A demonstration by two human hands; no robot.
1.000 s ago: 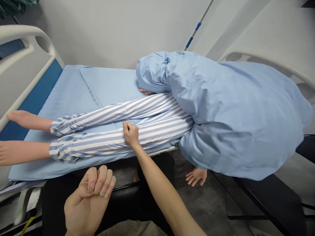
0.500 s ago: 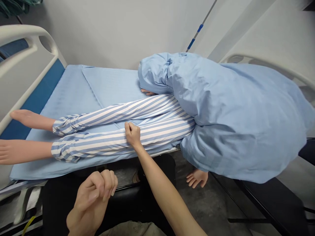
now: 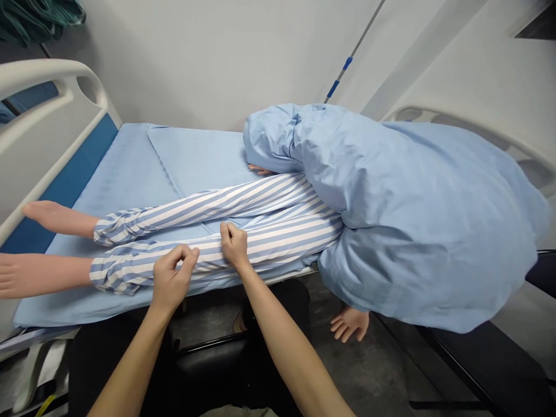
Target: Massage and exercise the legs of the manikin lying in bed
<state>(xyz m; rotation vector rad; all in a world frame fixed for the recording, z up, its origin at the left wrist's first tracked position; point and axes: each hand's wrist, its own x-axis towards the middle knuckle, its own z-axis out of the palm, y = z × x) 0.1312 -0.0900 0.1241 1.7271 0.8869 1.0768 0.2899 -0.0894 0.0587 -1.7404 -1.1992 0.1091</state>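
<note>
A manikin lies on the bed in blue-and-white striped trousers (image 3: 282,234), its bare feet (image 3: 47,275) toward the left end. My right hand (image 3: 234,243) is closed in a fist against the near trouser leg, around knee height. Closer to the ankle, my left hand (image 3: 171,275) is at the same leg, fingers curled in a loose fist with the thumb up front. No object shows in either fist. A light blue cover or gown (image 3: 417,214) hides the manikin's upper body, and one manikin hand (image 3: 351,323) hangs past the bed's near side.
The bed has a blue sheet (image 3: 208,150) and a white-and-blue end board (image 3: 82,168) on the left. A pole with blue grips (image 3: 339,81) leans at the wall. A black chair (image 3: 490,359) stands at the lower right, and green cloth (image 3: 39,20) hangs upper left.
My left hand has moved up and forward from in front of the bed to the manikin's near lower leg. My right fist is at nearly the same spot.
</note>
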